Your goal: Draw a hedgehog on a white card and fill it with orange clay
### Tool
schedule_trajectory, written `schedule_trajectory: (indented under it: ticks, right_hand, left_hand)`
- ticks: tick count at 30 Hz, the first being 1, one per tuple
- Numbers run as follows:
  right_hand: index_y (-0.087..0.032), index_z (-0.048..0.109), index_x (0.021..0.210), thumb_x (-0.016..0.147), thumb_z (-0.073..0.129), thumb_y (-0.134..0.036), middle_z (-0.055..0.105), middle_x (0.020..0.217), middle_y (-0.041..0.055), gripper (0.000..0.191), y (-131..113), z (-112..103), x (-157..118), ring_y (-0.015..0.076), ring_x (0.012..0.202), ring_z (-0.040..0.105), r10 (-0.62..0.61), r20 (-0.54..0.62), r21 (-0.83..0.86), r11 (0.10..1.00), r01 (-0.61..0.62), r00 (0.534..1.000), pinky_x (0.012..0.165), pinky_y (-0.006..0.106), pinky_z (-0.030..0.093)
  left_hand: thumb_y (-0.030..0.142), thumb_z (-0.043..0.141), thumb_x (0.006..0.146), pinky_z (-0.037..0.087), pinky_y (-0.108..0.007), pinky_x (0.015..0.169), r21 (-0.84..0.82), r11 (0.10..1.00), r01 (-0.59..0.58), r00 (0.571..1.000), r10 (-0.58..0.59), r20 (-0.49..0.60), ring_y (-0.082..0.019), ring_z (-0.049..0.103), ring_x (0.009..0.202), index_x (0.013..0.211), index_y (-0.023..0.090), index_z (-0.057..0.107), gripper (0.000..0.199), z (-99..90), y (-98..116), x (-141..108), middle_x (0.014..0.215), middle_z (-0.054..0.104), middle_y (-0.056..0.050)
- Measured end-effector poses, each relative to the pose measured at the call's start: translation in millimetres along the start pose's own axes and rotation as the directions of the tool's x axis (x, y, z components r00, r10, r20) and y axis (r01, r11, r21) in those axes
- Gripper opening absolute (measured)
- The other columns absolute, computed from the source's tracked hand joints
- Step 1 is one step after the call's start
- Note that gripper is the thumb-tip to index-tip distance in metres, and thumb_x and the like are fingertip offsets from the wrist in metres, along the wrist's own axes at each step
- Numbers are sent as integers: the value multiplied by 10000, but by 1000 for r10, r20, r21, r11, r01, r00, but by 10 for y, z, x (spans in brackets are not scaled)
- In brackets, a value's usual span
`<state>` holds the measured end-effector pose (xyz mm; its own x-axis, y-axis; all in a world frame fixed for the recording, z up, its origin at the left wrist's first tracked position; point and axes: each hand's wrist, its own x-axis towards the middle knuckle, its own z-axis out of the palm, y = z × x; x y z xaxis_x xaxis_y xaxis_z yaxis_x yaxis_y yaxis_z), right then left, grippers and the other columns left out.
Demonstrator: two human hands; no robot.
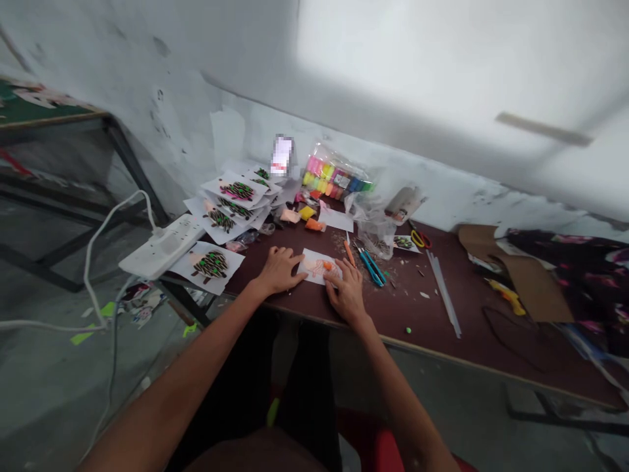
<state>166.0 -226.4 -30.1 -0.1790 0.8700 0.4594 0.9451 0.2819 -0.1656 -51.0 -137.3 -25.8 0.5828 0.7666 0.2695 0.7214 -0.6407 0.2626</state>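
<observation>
A white card (310, 274) with an orange outline drawing lies at the front edge of the table, a small orange lump of what looks like modelling clay (327, 265) on it. My left hand (281, 270) rests at the card's left side, thumb apart from the fingers and touching the edge. On the right part of the card, my right hand (348, 292) lies with its fingers spread, the fingertips beside the orange lump. Just beyond that hand are an orange pencil-like stick (349, 253) and blue-handled pliers (372, 267).
Cards with hedgehog-like figures (211, 265) are piled at left near a white power strip (162, 246). Behind lie an orange clay packet (315, 225) and a pack of coloured clay (334, 177). Rightward are scissors (420, 238), clear sticks (445, 295) and a yellow glue gun (508, 296).
</observation>
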Motion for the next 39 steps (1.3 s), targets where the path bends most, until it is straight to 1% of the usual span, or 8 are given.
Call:
schedule_trajectory:
  ticks: [4,10,15,24,28,31,35,39]
  right_hand:
    - [-231,755,1023,935,544,-269,547,1391,128,232,-20,-11,8,302,1378,381,-1,5,-1,1000,1,1000,1091,483,298]
    - [-236,759,1013,938,536,-275,555,1388,121,239,-29,-18,15,302,1381,378,4,19,4,1000,-4,1000,1088,485,295]
    - [-242,765,987,920,563,-279,574,1364,111,215,-24,-9,22,294,1368,399,-7,0,19,1000,7,1000,1086,477,301]
    - [-249,758,1001,910,573,-278,574,1369,104,207,-17,1,30,295,1367,398,-16,-12,14,1000,16,1000,1086,489,305]
    - [-246,751,1010,913,568,-281,573,1366,104,210,-2,18,28,286,1364,405,-23,-24,19,1000,23,999,1087,484,310]
    - [-237,749,1014,919,558,-281,566,1373,115,218,-7,18,28,290,1366,401,-32,-22,30,999,33,999,1082,481,313]
    - [-242,749,1011,924,551,-282,543,1402,111,220,-33,-5,30,294,1373,386,-35,11,41,999,34,999,1084,475,306]
    - [-246,739,1078,934,544,-288,515,1435,117,246,-56,-42,28,292,1388,365,-38,65,41,999,35,997,1094,472,291]
  left_hand:
    - [523,579,852,315,-449,917,-23,999,25,1000,-25,4,-303,521,1023,1237,200,644,507,22,-16,7,1044,617,-114]
    - [527,588,841,317,-447,919,-29,999,16,1000,-16,-12,-298,519,1019,1224,193,655,512,25,-21,10,1036,608,-110]
    - [527,595,835,314,-458,930,-53,999,12,1000,-12,-12,-301,518,1020,1158,205,687,465,54,-44,16,1024,610,-104]
    - [534,594,827,299,-464,955,-69,998,15,1000,-16,-10,-300,520,1033,1188,225,671,481,74,-61,20,1035,622,-100]
    - [545,592,823,311,-461,938,-47,999,28,1000,-28,-11,-302,519,1019,1182,216,677,495,66,-54,23,1035,616,-106]
    - [548,596,816,318,-458,926,-64,997,37,999,-38,-7,-303,519,1012,1170,222,683,489,67,-56,26,1030,611,-101]
    - [556,585,821,320,-453,921,-74,997,38,999,-38,-2,-296,518,1005,1179,237,679,489,69,-63,24,1020,612,-92]
    - [555,595,816,327,-449,918,-64,997,35,999,-36,-2,-294,523,1010,1205,229,671,513,63,-67,18,1024,619,-92]
